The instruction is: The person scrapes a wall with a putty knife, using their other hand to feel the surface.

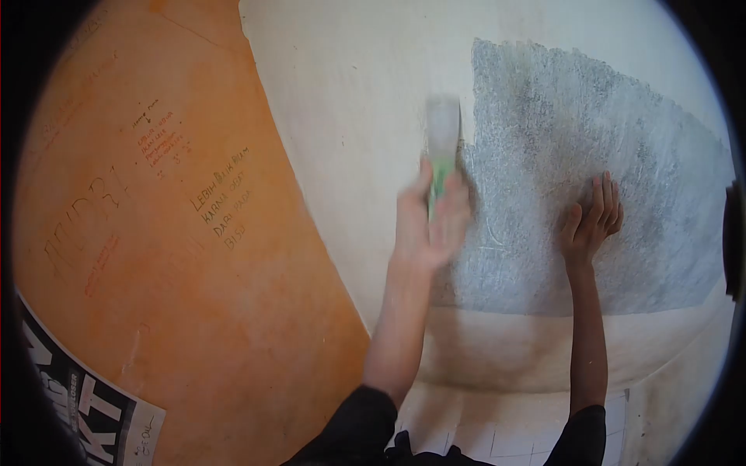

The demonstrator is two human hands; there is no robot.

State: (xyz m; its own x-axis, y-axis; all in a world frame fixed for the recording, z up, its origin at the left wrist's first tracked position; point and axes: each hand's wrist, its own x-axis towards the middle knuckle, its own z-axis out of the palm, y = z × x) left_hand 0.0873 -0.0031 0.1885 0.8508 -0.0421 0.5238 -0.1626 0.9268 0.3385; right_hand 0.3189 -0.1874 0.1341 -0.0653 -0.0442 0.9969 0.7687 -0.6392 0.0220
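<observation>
Handwriting on the orange plaster wall (256, 311) includes "DARI PADA"; a black-and-white poster (101, 419) shows "KT". The left hand (437, 221) grips a green-handled scraper (444, 128) at the cream wall (350, 101); the right hand (594, 221), its grip wide, is at the rough grey patch (536, 132).

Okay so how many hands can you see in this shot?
2. The left hand grips a green-handled scraper, blurred, by the grey patch's left edge; the right hand is raised in front of the grey patch.
</observation>
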